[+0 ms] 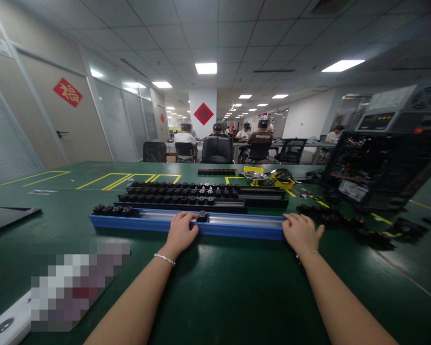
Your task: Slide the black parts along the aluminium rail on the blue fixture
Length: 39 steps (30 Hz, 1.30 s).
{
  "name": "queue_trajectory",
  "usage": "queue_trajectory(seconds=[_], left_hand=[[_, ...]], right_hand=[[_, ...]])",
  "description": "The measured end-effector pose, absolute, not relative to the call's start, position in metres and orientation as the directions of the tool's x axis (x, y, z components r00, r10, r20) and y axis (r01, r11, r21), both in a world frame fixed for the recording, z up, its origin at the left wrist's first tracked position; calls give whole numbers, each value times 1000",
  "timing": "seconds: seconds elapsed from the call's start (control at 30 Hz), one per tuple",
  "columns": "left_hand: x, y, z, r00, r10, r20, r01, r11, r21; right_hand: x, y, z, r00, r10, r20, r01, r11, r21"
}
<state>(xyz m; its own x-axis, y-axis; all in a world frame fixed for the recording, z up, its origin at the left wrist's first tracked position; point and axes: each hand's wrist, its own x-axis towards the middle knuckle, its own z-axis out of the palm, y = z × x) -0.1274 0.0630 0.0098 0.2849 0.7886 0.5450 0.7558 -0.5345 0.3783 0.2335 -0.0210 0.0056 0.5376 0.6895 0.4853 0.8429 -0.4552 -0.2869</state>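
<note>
A long blue channel rail point(244, 231) with a silvery inner track lies across the green table in front of me. My left hand point(181, 232) is closed over its near wall around the middle. Its fingertips reach a small black block point(202, 216) that sits in the track, just to the right of them. At the rail's right end, my right hand point(303, 234) is closed over the edge, with the thumb out to the side. Several black round-topped pieces point(113, 210) sit together at the left end of the rail. The undersides of both hands are hidden.
Black rails point(230, 208) filled with similar pieces lie behind the blue one. To the right are an open computer case point(366, 172) and loose black parts point(377, 232). A metal dish point(255, 176) stands farther back. A partly blurred white object point(12, 314) lies front left. People sit beyond.
</note>
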Motion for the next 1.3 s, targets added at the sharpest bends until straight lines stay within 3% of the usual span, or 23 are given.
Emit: queue_trajectory(seconds=[0.33,1.3], left_hand=[[-125,61,10,321,779,539,746,-558,362],[-125,60,11,390,767,510,725,-597,343]], right_hand=[[224,-23,12,421,774,474,906,-330,-266],[222,-22,12,426,750,506,904,-341,-257]])
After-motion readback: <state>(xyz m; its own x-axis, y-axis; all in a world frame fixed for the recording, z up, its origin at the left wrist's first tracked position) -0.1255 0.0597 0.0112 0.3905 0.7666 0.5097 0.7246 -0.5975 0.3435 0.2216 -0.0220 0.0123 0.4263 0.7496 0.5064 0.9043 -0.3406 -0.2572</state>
